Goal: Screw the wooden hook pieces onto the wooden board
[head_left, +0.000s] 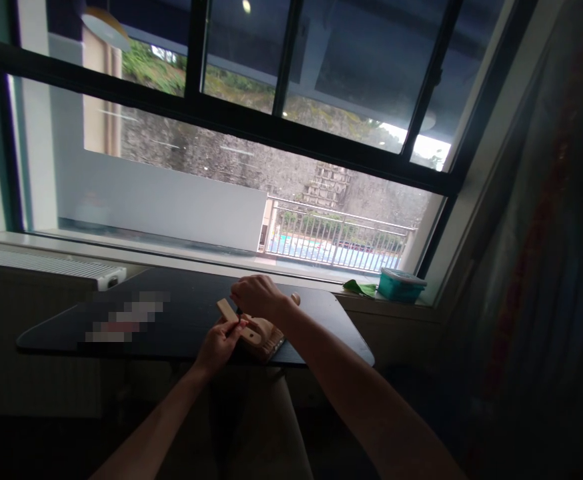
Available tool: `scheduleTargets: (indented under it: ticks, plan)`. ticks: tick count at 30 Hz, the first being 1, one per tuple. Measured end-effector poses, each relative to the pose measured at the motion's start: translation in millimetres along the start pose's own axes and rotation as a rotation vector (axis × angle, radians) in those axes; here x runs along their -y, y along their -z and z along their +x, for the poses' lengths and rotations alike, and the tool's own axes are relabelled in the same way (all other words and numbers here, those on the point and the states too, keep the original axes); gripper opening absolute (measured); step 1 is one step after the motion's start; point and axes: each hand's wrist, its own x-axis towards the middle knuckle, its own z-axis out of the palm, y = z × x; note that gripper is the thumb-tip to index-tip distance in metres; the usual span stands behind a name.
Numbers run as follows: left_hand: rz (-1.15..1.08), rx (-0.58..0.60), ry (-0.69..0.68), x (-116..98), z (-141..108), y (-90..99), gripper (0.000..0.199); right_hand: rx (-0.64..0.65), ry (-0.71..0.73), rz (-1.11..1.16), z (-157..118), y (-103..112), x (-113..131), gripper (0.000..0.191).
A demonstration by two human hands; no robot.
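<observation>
On the near edge of the dark table [186,297] is a light wooden piece [261,337] with a rounded top, a small dark hole and ridges along its right side. A flat wooden strip [227,311] sticks up from its left. My left hand [220,343] is closed there, thumb and fingers pinching the wood by the strip. Above it my right hand [259,295] is closed in a fist. A small dark thing shows just under that fist, too small to name. Beyond my right wrist a rounded wooden knob [296,299] peeks out.
A blurred-out patch [126,317] covers something on the table's left. On the windowsill stand a teal box [401,285] with a lid and a green leaf-like thing [360,288]. At left is a white radiator [46,260]; a large window [251,200] rises behind the table.
</observation>
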Motion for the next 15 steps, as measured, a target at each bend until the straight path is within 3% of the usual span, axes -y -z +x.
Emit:
scheduleTargets:
  ticks: [3,10,15]
  plan:
    - [0.002,-0.001,-0.016,1.3,0.1,-0.3,0.042,-0.028,-0.028,0.063,-0.1,-0.5,2.4,0.03]
    - [-0.025,0.0,0.0,1.3,0.7,-1.1,0.041,-0.042,-0.301,0.181,-7.3,2.8,9.8,0.03]
    - [-0.032,-0.028,-0.006,-1.4,0.4,-1.1,0.039,-0.026,-0.137,0.066,-8.2,1.8,0.8,0.032]
